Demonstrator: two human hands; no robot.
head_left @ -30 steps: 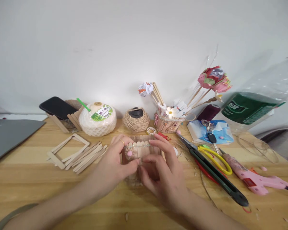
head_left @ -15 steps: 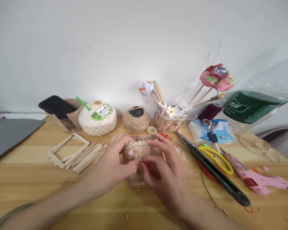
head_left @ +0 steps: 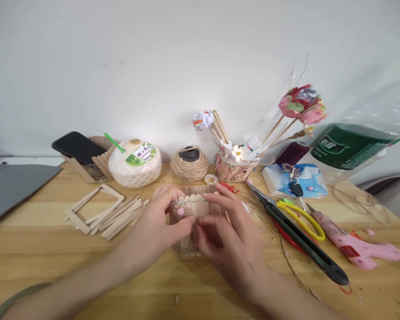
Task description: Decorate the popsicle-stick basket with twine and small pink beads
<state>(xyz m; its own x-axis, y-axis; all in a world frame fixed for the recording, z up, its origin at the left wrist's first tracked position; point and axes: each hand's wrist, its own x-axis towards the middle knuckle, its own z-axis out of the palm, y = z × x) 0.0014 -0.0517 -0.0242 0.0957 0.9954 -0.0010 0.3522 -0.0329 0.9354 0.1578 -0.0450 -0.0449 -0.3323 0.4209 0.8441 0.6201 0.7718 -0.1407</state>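
On the tabletop (head_left: 146,286), between the left hand (head_left: 162,222) and the right hand (head_left: 233,238), stands one container (head_left: 198,208) of pale, round-topped wooden sticks, with glittery trim near the rim and one pink pompom (head_left: 181,212). The left curls round its side, thumb in front; the right brings thumb and forefinger together, whether gripping anything I cannot tell. Behind: one twine ball (head_left: 189,166), one white coconut (head_left: 135,169), one green straw (head_left: 114,142).

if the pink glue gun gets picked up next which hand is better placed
Likely the right hand: the pink glue gun lies to its right, past the black-handled tool. The left hand is farther off. Both are at the stick-walled box.
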